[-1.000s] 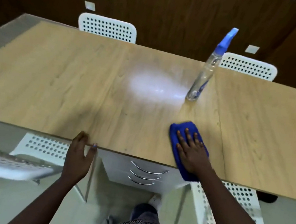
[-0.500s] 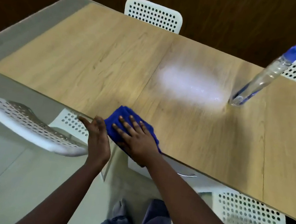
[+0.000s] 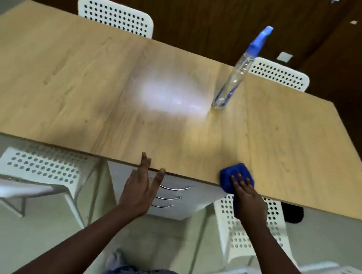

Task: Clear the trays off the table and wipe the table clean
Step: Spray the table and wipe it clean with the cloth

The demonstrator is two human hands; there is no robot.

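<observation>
R hand point(image 3: 245, 194) fingers point(image 3: 239, 180) are spread flat on the blue cloth point(image 3: 234, 174), pressing it onto the near edge of the worktop point(image 3: 65, 86) — not pinching it, just palm and fingers bearing down. Part of the cloth hangs over the edge under the wrist. L hand point(image 3: 141, 186) is open, fingers apart, fingertips resting on the worktop edge nr the middle, thumb just below the lip; holding nothing.

Further out: spray bottle point(image 3: 233, 81) stands on the far side, well apart from the cloth. Just left of it a pale, wet-looking patch point(image 3: 169, 95) w/ a few shiny droplets — looks like spray not yet wiped. No trays on the worktop, so I judge the clearing part done and the wipe step in hand. White perforated chairs point(image 3: 116, 15) sit round the worktop, and a white drawer unit point(image 3: 166, 195) is underneath.

Next move, as I read it: push the cloth fwd from the edge up into the wet patch, keep flat pressure, steer clear of the bottle so it doesn't tip.

Vs 0.5 s ago: the cloth was by the L hand, the two hands nearly touching; now the R hand has swept it rightward along the edge and the hands are well apart. Bottle and patch unmoved on the worktop — the view itself has swung.
</observation>
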